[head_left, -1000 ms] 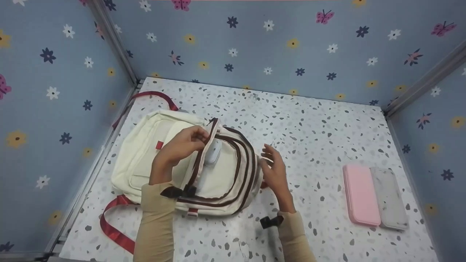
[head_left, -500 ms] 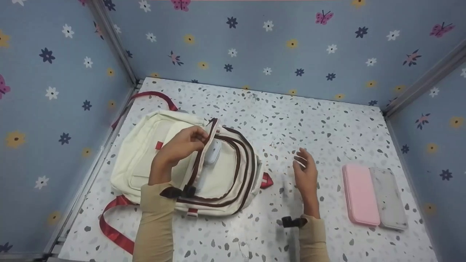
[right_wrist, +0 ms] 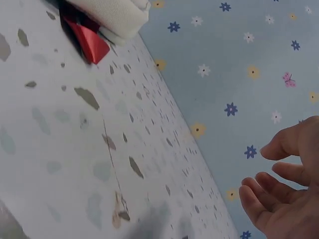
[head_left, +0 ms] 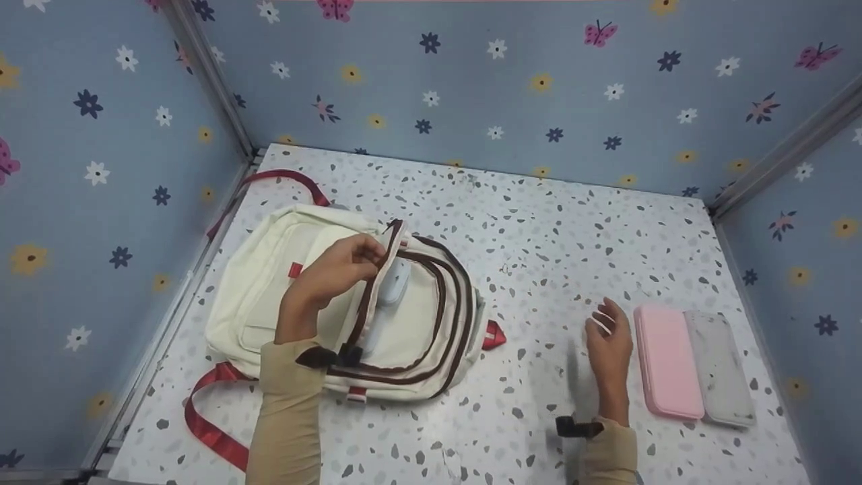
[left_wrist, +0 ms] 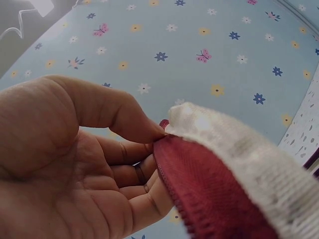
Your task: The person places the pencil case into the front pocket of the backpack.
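A cream backpack (head_left: 259,296) with dark red zips lies on the speckled table, its front pocket unzipped. My left hand (head_left: 335,269) pinches the edge of the pocket flap; in the left wrist view, thumb and fingers grip the red zip tape (left_wrist: 199,179) beside the cream cloth. A pale rounded object (head_left: 394,283) shows inside the pocket. My right hand (head_left: 609,347) is held above the table with fingers loosely bent and nothing in them. Just right of it lies a pink case (head_left: 669,362), touching a grey marbled case (head_left: 720,367).
Red straps (head_left: 209,424) trail from the backpack at the left, and a red loop (head_left: 494,335) sticks out at its right end. Flower-patterned panels (head_left: 471,81) wall the table (head_left: 539,236) at the back and on both sides.
My right hand has left the backpack's right end and moved right, close to the pink case. The left hand keeps its pinch on the flap, and the backpack stays in place.
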### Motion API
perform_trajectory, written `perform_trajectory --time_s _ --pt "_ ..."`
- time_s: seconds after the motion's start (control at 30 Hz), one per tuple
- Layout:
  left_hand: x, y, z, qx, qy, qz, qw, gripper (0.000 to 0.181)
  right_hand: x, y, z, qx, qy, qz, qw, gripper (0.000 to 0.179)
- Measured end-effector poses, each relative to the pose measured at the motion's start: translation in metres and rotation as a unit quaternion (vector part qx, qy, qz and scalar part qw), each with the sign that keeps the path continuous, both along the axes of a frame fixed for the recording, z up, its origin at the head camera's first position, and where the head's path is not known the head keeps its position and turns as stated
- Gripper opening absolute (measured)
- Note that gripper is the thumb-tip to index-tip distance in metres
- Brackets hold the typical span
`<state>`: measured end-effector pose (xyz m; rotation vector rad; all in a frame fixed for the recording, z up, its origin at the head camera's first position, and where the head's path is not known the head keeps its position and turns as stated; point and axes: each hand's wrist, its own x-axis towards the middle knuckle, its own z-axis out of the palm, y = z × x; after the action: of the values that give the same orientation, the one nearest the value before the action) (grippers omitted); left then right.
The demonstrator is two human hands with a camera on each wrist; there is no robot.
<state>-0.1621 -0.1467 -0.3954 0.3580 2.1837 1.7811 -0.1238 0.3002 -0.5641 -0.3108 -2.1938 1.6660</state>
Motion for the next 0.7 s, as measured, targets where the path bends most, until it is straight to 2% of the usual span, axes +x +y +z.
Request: perform_trajectory --time_s 0.07,0.17,0.2,0.33,0.53,0.7 --pt "0.003 0.002 0.006 0.000 0.002 0.000 1.0000 0.025 0.009 0.002 0.013 0.034 -0.039 -0.036 0.9980 0.049" --pt "0.006 0.002 0.009 0.001 0.003 0.000 1.0000 0.025 0.015 0.018 0.014 0.034 -0.068 -0.066 0.9950 0.051" --pt "0.006 0.002 0.010 0.001 0.004 0.000 1.0000 0.025 0.018 0.021 0.017 0.050 -0.091 -0.080 0.9914 0.050" --pt "0.007 0.001 0.010 0.003 0.004 0.000 1.0000 0.025 0.025 0.039 0.016 0.047 -0.144 -0.116 0.9817 0.052" --pt "0.006 0.001 0.009 0.001 0.007 0.000 1.0000 0.024 0.038 0.060 0.011 0.060 -0.212 -0.169 0.9607 0.057" --pt "0.006 -0.001 0.008 -0.001 0.005 0.002 1.0000 0.024 0.049 0.077 0.006 0.095 -0.249 -0.212 0.9402 0.062"
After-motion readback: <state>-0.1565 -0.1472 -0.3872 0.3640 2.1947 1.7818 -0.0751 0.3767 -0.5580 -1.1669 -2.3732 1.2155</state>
